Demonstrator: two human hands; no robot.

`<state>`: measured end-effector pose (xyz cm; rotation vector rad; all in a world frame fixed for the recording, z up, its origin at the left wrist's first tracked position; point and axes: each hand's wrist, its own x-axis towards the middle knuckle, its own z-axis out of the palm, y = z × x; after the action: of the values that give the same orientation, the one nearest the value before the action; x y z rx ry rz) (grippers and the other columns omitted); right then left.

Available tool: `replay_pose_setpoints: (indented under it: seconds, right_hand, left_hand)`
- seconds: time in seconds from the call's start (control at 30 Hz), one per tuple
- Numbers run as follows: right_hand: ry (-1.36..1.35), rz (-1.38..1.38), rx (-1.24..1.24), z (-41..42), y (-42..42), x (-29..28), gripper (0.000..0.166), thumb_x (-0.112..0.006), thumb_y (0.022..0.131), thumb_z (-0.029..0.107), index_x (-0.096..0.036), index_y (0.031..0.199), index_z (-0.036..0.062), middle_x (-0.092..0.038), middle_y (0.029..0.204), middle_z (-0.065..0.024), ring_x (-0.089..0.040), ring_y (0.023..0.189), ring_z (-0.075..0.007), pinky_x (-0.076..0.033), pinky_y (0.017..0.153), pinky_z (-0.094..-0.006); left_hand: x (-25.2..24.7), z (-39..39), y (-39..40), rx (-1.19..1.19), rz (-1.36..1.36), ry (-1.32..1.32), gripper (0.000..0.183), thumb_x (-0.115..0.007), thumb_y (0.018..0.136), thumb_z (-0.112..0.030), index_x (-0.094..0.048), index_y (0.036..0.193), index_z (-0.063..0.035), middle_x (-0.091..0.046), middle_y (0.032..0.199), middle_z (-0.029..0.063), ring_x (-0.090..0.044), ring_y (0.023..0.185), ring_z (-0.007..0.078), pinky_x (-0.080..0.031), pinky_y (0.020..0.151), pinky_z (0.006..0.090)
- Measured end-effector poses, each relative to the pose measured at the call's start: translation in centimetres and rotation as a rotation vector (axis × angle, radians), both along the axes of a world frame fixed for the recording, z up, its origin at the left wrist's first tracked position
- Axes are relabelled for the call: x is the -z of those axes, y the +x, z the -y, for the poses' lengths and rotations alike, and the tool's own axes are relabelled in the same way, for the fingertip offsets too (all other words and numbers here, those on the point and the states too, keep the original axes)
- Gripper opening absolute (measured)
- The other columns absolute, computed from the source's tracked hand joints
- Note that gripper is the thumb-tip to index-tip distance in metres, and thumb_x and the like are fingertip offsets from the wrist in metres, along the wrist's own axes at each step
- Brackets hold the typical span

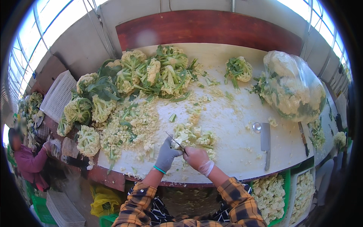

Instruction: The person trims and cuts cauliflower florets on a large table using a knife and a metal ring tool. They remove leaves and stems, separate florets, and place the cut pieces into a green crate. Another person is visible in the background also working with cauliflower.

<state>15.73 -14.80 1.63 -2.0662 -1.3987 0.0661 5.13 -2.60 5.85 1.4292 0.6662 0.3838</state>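
Observation:
My left hand (166, 155), in a grey glove with a teal cuff, holds a piece of cauliflower (176, 142) low over the white tabletop. Gripped in my right hand (197, 159), which wears a thin clear glove, is a small knife (175, 141). Its narrow blade crosses the piece and points up toward the left fingertips. Cut cauliflower florets (206, 138) lie just beyond and beside the right hand. The knife's handle is mostly hidden inside my fist.
Whole cauliflowers (167, 71) are heaped at the back left, with trimmings (133, 127) before them. At right lie a cleaver (265, 139), another knife (304, 140) and a plastic bag of cauliflower (295, 88). A green crate (287, 193) holds florets below the edge. A person (29, 161) works at far left.

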Motion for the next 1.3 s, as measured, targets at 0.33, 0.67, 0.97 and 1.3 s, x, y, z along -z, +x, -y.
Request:
replay_pose_setpoints:
  seconds: [0.33, 0.67, 0.97, 1.3]
  right_hand:
    - [-0.1, -0.924, 0.009, -0.3, -0.3, -0.7, 0.024, -0.059, 0.092, 0.023, -0.064, 0.091, -0.001, -0.066, 0.071, -0.0134, -0.064, 0.058, -0.0222, -0.053, 0.058, -0.0361]
    - [0.118, -1.321, 0.246, 2.6, 4.8, -2.1, 0.022, -0.061, 0.093, 0.023, -0.064, 0.094, 0.0013, -0.064, 0.074, -0.0071, -0.06, 0.057, -0.0145, -0.05, 0.054, -0.0287]
    - [-0.357, 0.216, 0.713, 7.2, 12.5, 2.6, 0.016, -0.067, 0.082, 0.021, -0.065, 0.086, 0.005, -0.069, 0.083, -0.0165, -0.069, 0.079, -0.0317, -0.054, 0.073, -0.0425]
    - [-0.181, 0.001, 0.337, 4.0, 5.1, 1.7, 0.032, -0.07, 0.082, 0.036, -0.066, 0.091, 0.0051, -0.068, 0.083, -0.0152, -0.066, 0.075, -0.0332, -0.05, 0.074, -0.0444]
  left_hand:
    - [2.8, -1.5, -0.8, 0.038, 0.105, -0.199, 0.072, -0.067, 0.072, 0.004, -0.043, 0.14, 0.0072, -0.06, 0.12, 0.0162, -0.061, 0.108, 0.0209, -0.052, 0.092, 0.0322]
    - [5.0, -3.2, -1.4, 0.007, 0.061, -0.466, 0.06, -0.06, 0.077, 0.005, -0.048, 0.136, 0.0015, -0.061, 0.109, 0.012, -0.064, 0.101, 0.025, -0.059, 0.088, 0.0435]
    - [4.8, -1.4, 0.3, 0.188, -0.171, 0.028, 0.058, -0.072, 0.076, -0.004, -0.053, 0.131, 0.0031, -0.064, 0.1, 0.012, -0.065, 0.083, 0.0176, -0.057, 0.071, 0.0305]
    - [5.6, 0.5, 0.5, 0.482, -0.333, 0.56, 0.062, -0.078, 0.072, -0.022, -0.057, 0.127, -0.0017, -0.066, 0.114, 0.0209, -0.065, 0.102, 0.0337, -0.051, 0.089, 0.0383]
